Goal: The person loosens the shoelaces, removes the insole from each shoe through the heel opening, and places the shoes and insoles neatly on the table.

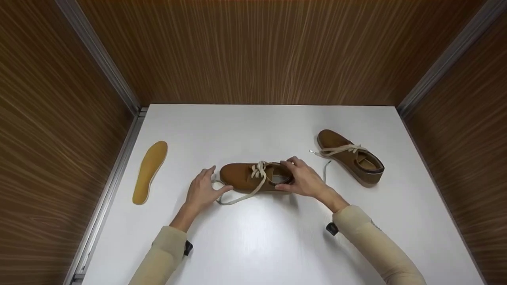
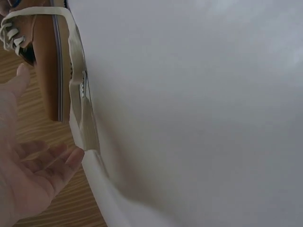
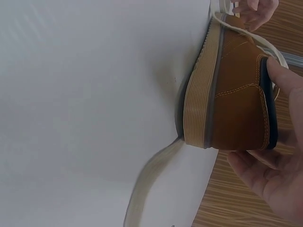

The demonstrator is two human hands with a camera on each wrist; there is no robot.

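Note:
A brown lace-up shoe (image 1: 237, 177) stands upright on the white table, toe to the left. My right hand (image 1: 307, 180) holds its heel end, with the thumb on the near side of the dark collar and the fingers around the back and far side. The left hand (image 1: 204, 190) is spread beside the toe, thumb and fingers apart, holding nothing. The shoe's cream lace (image 1: 258, 170) crosses the tongue, and a loose length trails along the near side toward the left hand. In the right wrist view, a lace length (image 3: 142, 189) runs out from beside the heel.
A second brown shoe (image 1: 352, 158) lies at the right, its lace loose. A tan insole (image 1: 150, 172) lies on the left part of the table (image 1: 237, 130). Wood-grain panels (image 1: 257, 51) enclose the back and sides.

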